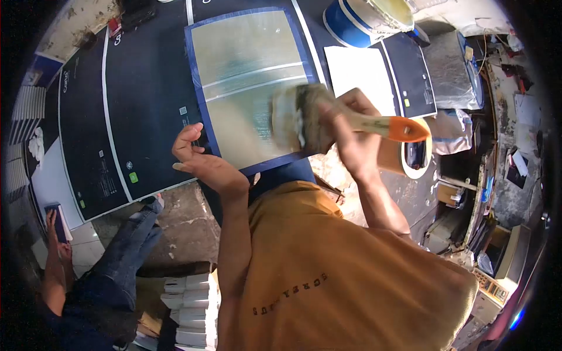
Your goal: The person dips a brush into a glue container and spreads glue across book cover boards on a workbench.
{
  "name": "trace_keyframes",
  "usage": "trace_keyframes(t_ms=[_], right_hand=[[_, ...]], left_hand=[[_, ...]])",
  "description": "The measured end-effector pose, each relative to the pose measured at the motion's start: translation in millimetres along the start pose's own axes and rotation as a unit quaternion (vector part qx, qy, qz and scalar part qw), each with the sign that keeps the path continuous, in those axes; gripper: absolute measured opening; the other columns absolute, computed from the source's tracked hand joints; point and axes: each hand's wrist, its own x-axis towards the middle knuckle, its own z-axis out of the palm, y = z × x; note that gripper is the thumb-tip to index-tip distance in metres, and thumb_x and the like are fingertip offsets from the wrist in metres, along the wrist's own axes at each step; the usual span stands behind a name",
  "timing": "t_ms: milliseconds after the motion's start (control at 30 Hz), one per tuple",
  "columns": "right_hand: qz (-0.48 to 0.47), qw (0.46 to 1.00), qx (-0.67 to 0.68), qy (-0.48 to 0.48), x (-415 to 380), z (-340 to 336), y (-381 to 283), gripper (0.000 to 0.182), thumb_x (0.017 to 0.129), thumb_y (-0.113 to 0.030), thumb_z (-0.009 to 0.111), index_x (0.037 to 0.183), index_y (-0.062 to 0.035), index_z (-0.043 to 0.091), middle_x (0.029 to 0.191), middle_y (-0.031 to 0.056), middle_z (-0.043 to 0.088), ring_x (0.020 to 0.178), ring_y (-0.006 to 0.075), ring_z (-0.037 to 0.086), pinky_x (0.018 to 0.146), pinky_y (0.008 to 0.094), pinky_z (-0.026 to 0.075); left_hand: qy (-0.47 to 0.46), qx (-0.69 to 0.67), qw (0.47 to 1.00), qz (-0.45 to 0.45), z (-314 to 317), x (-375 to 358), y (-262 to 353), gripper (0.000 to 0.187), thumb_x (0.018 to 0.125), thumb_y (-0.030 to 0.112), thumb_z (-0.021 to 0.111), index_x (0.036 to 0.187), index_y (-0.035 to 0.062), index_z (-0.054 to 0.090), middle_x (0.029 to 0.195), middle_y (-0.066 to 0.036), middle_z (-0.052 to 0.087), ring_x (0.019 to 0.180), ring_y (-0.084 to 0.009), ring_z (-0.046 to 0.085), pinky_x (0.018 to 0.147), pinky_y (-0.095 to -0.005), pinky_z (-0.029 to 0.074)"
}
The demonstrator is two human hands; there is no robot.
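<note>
A wide paintbrush point(287, 117) with an orange-tipped handle is gripped in my right hand point(353, 137). Its bristles are smeared by motion over the lower right of a pale, see-through panel point(246, 50) with a blue border. A wet-looking greenish film streaks the panel's middle, where two white lines cross it. My left hand point(205, 164) is beside the panel's lower left corner, fingers loosely bent and apart, holding nothing. Beneath the panel lie large dark printed sheets point(140, 76) with white dividing lines.
A blue and white bucket point(351, 26) stands at the back right, beside a white sheet point(360, 76). A roll of tape point(417, 149) lies right of my right hand. At the lower left, another person point(105, 292) holds a dark book-like object point(57, 221). Stacked boards point(28, 117) are at the left edge.
</note>
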Motion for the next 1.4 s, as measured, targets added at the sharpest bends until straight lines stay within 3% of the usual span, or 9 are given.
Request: trace_keyframes(t_ms=[333,467,767,867,900,967,1033,1200,1400], right_hand=[[-0.049,0.986,-0.064,0.143,-16.8,-79.5,-1.4,0.021,0.086,-0.012,0.074,0.075,-0.0042,0.057,0.066,0.0015,0.059,0.059,0.0038,0.05,0.052,0.0196,0.038],[0.018,0.994,-0.087,-0.057,-21.1,-35.0,-0.8,0.022,0.085,-0.01,0.071,0.073,-0.0029,0.054,0.066,0.0005,0.057,0.061,0.0055,0.048,0.054,0.0226,0.036],[-0.117,0.955,-0.125,0.241,-9.8,-137.7,29.9,0.017,0.088,-0.012,0.073,0.099,0.0003,0.067,0.088,0.0048,0.067,0.08,0.0115,0.061,0.071,0.0258,0.049],[-0.197,0.971,-0.068,0.117,-1.5,-86.5,3.7,0.022,0.085,-0.014,0.075,0.099,0.002,0.069,0.089,0.0081,0.069,0.086,0.0154,0.064,0.075,0.0296,0.05],[-0.239,0.969,-0.055,0.015,4.4,-65.5,-5.9,0.023,0.084,-0.015,0.076,0.097,0.0023,0.069,0.088,0.0087,0.069,0.085,0.0167,0.064,0.074,0.0308,0.05],[-0.467,0.864,-0.119,-0.148,30.7,-1.9,-24.8,0.024,0.076,-0.016,0.081,0.091,0.0,0.07,0.085,0.0087,0.069,0.081,0.0224,0.065,0.071,0.0347,0.05],[-0.541,0.787,-0.236,-0.181,49.5,44.6,-35.0,0.031,0.068,-0.016,0.08,0.096,-0.009,0.07,0.091,0.0011,0.066,0.085,0.0204,0.061,0.072,0.0319,0.046],[-0.578,0.759,-0.278,-0.113,109.0,122.4,-22.8,0.033,0.075,-0.019,0.067,0.108,-0.0155,0.069,0.089,-0.0008,0.061,0.088,0.0175,0.058,0.074,0.0319,0.043],[-0.597,0.72,-0.17,-0.311,25.6,115.8,-42.0,0.032,0.071,-0.017,0.067,0.103,-0.0115,0.068,0.09,0.0037,0.061,0.085,0.0245,0.059,0.073,0.0353,0.043]], left_hand=[[0.039,-0.042,0.998,0.008,7.1,2.2,-3.8,0.069,0.104,0.058,0.009,0.104,0.0082,0.057,0.103,-0.006,0.062,0.091,-0.0147,0.051,0.079,-0.028,0.035],[0.039,-0.033,0.999,0.002,8.2,1.4,-1.6,0.069,0.104,0.057,0.009,0.105,0.0079,0.057,0.103,-0.006,0.062,0.092,-0.0154,0.052,0.079,-0.0276,0.035],[0.185,-0.271,0.944,0.029,-13.2,54.7,39.9,0.066,0.101,0.058,0.02,0.112,0.0052,0.058,0.105,-0.009,0.063,0.098,-0.0235,0.055,0.095,-0.0406,0.035],[-0.088,-0.079,0.988,0.096,11.2,144.1,60.2,0.062,0.099,0.048,0.026,0.111,0.0019,0.066,0.116,-0.014,0.067,0.109,-0.0225,0.058,0.097,-0.041,0.036],[-0.235,0.119,0.914,0.307,27.5,177.6,54.1,0.038,0.088,-0.001,0.036,0.108,0.0053,0.068,0.11,-0.017,0.068,0.107,-0.026,0.06,0.093,-0.0373,0.045],[-0.462,0.259,0.825,0.197,64.2,224.3,39.4,0.084,0.095,0.067,0.018,0.123,0.0025,0.063,0.129,-0.017,0.059,0.129,-0.0285,0.048,0.114,-0.0474,0.025],[-0.566,0.372,0.735,0.024,83.0,240.0,51.5,0.099,0.092,0.077,0.012,0.136,-0.0011,0.055,0.143,-0.019,0.051,0.14,-0.032,0.039,0.119,-0.0491,0.02],[-0.556,0.432,0.709,0.032,97.3,258.9,21.7,0.101,0.087,0.083,0.007,0.118,0.013,0.072,0.127,-0.01,0.066,0.135,-0.0289,0.047,0.118,-0.0448,0.021],[-0.593,0.353,0.723,0.038,101.5,253.1,22.3,0.1,0.083,0.087,0.016,0.148,0.0171,0.043,0.132,-0.019,0.06,0.143,-0.0325,0.035,0.119,-0.059,0.014]])
